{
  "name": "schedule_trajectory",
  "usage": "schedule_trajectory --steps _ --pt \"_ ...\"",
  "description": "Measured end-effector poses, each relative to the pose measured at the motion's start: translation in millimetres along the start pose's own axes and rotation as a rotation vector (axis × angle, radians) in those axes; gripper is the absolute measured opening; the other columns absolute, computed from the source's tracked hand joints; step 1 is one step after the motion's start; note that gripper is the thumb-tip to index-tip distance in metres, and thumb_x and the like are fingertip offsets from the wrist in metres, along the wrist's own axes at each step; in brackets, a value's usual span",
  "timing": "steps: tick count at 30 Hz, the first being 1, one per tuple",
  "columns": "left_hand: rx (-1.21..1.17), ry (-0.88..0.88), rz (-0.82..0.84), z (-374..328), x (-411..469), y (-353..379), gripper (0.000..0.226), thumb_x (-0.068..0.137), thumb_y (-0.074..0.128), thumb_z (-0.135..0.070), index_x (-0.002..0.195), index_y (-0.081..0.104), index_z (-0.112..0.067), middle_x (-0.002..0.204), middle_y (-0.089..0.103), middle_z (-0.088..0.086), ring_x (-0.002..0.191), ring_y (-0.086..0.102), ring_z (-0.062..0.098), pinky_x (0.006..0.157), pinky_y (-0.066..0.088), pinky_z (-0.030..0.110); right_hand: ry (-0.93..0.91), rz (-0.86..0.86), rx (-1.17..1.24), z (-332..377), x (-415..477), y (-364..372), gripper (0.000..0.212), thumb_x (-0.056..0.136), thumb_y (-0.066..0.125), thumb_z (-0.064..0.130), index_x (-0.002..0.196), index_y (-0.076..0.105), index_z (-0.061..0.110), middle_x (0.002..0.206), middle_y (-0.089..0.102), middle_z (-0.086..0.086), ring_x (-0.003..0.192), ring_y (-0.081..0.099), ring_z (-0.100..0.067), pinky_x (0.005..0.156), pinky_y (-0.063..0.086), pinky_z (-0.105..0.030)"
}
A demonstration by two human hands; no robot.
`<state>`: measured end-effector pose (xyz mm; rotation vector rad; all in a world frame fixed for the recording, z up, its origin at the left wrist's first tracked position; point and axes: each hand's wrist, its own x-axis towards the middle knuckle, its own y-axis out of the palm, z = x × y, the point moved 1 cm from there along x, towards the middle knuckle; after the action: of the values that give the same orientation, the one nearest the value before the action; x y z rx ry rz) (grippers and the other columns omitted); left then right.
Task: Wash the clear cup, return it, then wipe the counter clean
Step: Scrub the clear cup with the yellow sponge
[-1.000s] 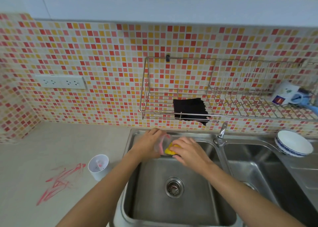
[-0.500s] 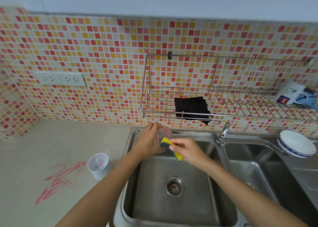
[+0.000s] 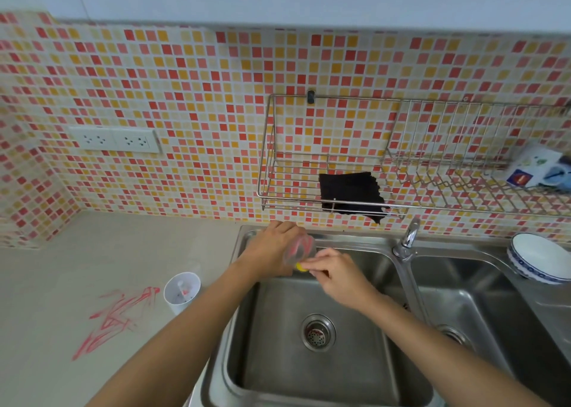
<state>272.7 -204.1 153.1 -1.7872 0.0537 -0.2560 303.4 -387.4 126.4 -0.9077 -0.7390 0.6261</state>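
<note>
Head view: over the far left corner of the sink (image 3: pixel 278 360), the left hand (image 3: pixel 272 252) grips the tilted, red-smeared cup (image 3: pixel 301 247). The right hand (image 3: pixel 336 275) pinches a yellow sponge (image 3: pixel 301 267) against its near side. On the counter (image 3: pixel 61 283) to the left, red scribbles (image 3: pixel 117 317) lie beside a white tumbler (image 3: pixel 182 292).

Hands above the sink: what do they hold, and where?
The left hand grips the clear red-streaked cup round its body; the right hand pinches a yellow sponge, mostly hidden, against the cup.
</note>
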Motion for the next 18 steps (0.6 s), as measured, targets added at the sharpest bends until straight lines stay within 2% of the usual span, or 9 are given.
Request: schedule_trajectory --steps 2,4,5,7,9,11,14,16,18 --pt "-0.008 0.004 0.007 -2 0 2 0.07 0.076 0.072 -0.045 0.137 0.043 -0.027 0.134 0.05 -0.008 0.121 0.045 0.013 0.104 0.044 0.035 -0.126 -0.034 -0.209 -6 3 -7 0.033 0.076 0.077 0.009 0.102 0.075 0.028 0.103 0.071 0.013 0.099 0.059 -0.014 0.086 0.049 -0.031" --pt "-0.014 0.01 0.004 -4 2 2 0.07 0.075 0.073 -0.047 0.136 0.043 -0.03 0.134 0.051 -0.01 0.121 0.045 0.012 0.103 0.045 0.034 -0.197 -0.084 -0.424 -14 5 -8 0.032 0.066 0.084 0.013 0.093 0.076 0.029 0.1 0.072 0.016 0.097 0.06 -0.018 0.076 0.049 -0.032" --pt "-0.016 0.014 0.002 -4 3 1 0.07 0.074 0.074 -0.045 0.136 0.044 -0.03 0.133 0.051 -0.01 0.121 0.044 0.012 0.104 0.043 0.033 -0.187 -0.105 -0.419 -13 5 -6 0.032 0.066 0.083 0.013 0.093 0.076 0.027 0.1 0.072 0.014 0.095 0.06 -0.019 0.076 0.049 -0.032" --pt "-0.003 0.026 0.006 -4 6 0 0.07 0.075 0.075 -0.039 0.137 0.045 -0.026 0.133 0.052 -0.008 0.121 0.044 0.013 0.106 0.039 0.029 -0.114 -0.124 -0.246 -6 2 5 0.03 0.073 0.078 0.01 0.1 0.076 0.023 0.1 0.073 0.01 0.091 0.058 -0.016 0.079 0.05 -0.027" --pt "0.015 0.036 0.007 -3 5 -1 0.072 0.074 0.076 -0.038 0.138 0.044 -0.024 0.134 0.051 -0.006 0.122 0.044 0.015 0.107 0.038 0.029 0.109 -0.11 0.074 2 0 9 0.027 0.082 0.072 0.013 0.108 0.074 0.021 0.099 0.072 0.003 0.09 0.054 -0.008 0.085 0.041 -0.012" --pt "0.013 0.033 0.015 -4 3 0 0.076 0.074 0.076 -0.042 0.14 0.042 -0.024 0.137 0.05 -0.006 0.125 0.043 0.015 0.107 0.037 0.029 0.186 -0.06 0.172 2 0 6 0.025 0.085 0.071 0.017 0.109 0.073 0.024 0.098 0.068 0.002 0.091 0.053 -0.006 0.085 0.04 -0.013" --pt "-0.024 0.025 0.034 -8 0 0 0.072 0.078 0.073 -0.039 0.141 0.041 -0.024 0.14 0.048 -0.006 0.128 0.041 0.016 0.107 0.034 0.029 -0.089 -0.04 -0.213 -11 4 -3 0.028 0.074 0.078 0.011 0.099 0.076 0.023 0.093 0.071 0.009 0.09 0.057 -0.017 0.077 0.05 -0.031" --pt "-0.037 0.019 0.035 -8 2 1 0.074 0.076 0.074 -0.036 0.141 0.041 -0.024 0.14 0.048 -0.006 0.129 0.041 0.016 0.11 0.036 0.031 -0.213 -0.049 -0.458 -17 6 -3 0.031 0.068 0.081 0.013 0.096 0.075 0.023 0.094 0.071 0.012 0.094 0.057 -0.02 0.073 0.048 -0.033" --pt "-0.04 0.006 0.048 -8 2 0 0.074 0.075 0.074 -0.035 0.141 0.04 -0.024 0.139 0.047 -0.006 0.128 0.04 0.015 0.109 0.037 0.03 -0.196 -0.053 -0.451 -16 6 3 0.031 0.071 0.078 0.012 0.099 0.074 0.023 0.097 0.071 0.012 0.094 0.056 -0.019 0.075 0.045 -0.031"
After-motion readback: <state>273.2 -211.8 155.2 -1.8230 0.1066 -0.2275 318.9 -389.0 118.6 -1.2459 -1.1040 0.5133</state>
